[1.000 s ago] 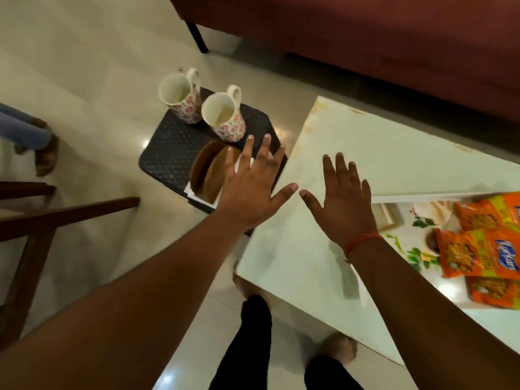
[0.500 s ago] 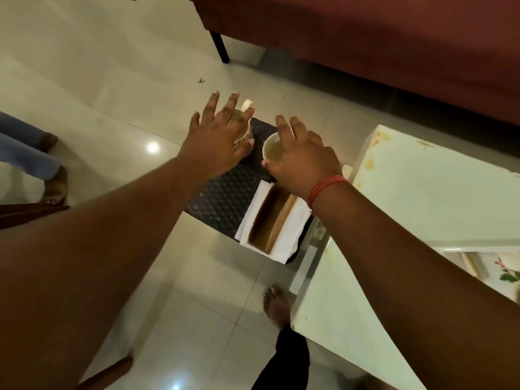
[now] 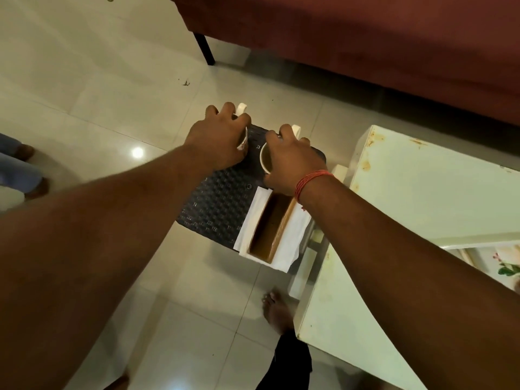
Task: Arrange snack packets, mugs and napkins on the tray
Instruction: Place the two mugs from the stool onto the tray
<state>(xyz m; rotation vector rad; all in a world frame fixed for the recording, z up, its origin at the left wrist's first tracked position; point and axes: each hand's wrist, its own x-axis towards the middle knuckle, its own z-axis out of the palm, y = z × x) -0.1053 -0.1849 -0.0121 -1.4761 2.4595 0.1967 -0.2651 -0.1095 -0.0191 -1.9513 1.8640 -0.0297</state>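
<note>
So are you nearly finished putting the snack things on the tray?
Not nearly. Nothing shows as placed: only a corner of the tray is in view on the white table. In hand: the left hand grips one mug and the right hand grips the other mug, both on the dark stool. Left: carrying them over, plus the napkins in their holder. Snack packets are out of view.

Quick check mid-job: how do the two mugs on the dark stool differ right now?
The left mug is almost wholly hidden under the left hand; only its handle and a strip of red-patterned wall show. The right mug still shows its open mouth and pale inside beside the right hand. The left mug stands farther back on the stool; the right mug is nearer the napkin holder. Both are white, with handles pointing away, each gripped from above.
</note>
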